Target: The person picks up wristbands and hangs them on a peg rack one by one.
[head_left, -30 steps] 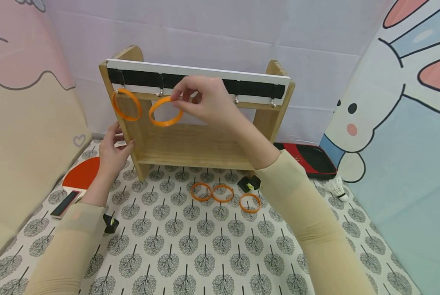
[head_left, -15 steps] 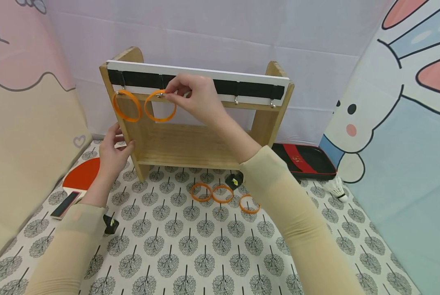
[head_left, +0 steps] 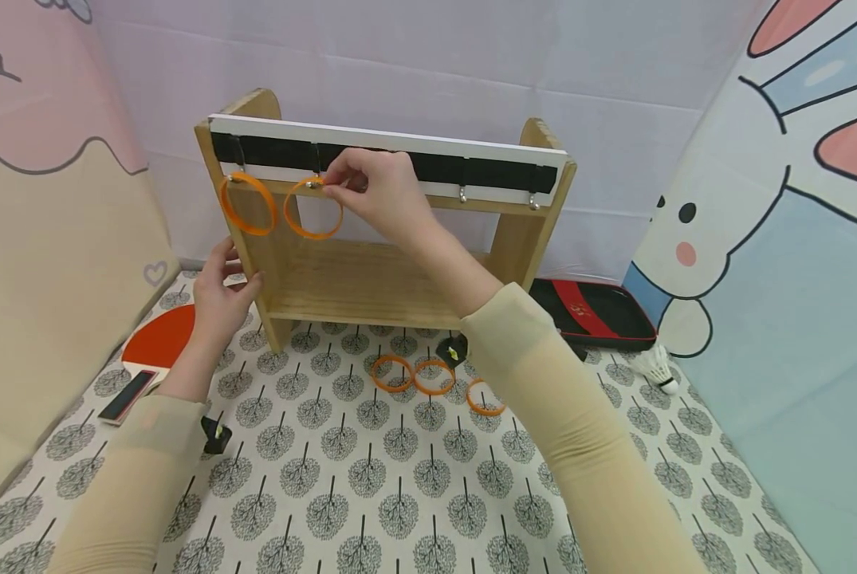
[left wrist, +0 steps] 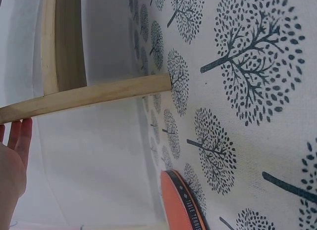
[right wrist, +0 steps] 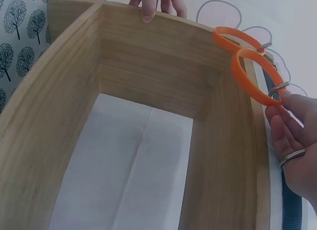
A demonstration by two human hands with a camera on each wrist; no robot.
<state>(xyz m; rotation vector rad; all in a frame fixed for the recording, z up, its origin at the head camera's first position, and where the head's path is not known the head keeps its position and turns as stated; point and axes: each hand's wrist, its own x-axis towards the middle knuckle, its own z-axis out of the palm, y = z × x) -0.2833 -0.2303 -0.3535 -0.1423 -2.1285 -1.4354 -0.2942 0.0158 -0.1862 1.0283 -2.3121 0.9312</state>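
My right hand (head_left: pixel 388 191) pinches the upper edge of an orange ring (head_left: pixel 316 237) at the second hook from the left on a wooden shelf (head_left: pixel 356 287). In the right wrist view, that metal hook (right wrist: pixel 278 87) passes through the ring beside my fingertips. Another orange ring (head_left: pixel 259 231) hangs from the leftmost hook, unsupported by a hand. My left hand (head_left: pixel 222 299) grips the shelf's left side panel, thumb on the inner side and fingers outside. A white board with a black strip (head_left: pixel 435 163) carries the hooks along the shelf's top front.
Three more orange rings (head_left: pixel 435 392) lie on the tree-patterned cloth before the shelf. A red table tennis paddle (head_left: pixel 159 339) lies at left. To the right are a black and red tray (head_left: pixel 618 307) and a shuttlecock (head_left: pixel 658 367).
My right hand has moved left and slightly up, bringing the orange ring from beside the second hook onto it. My left hand stays on the side panel.
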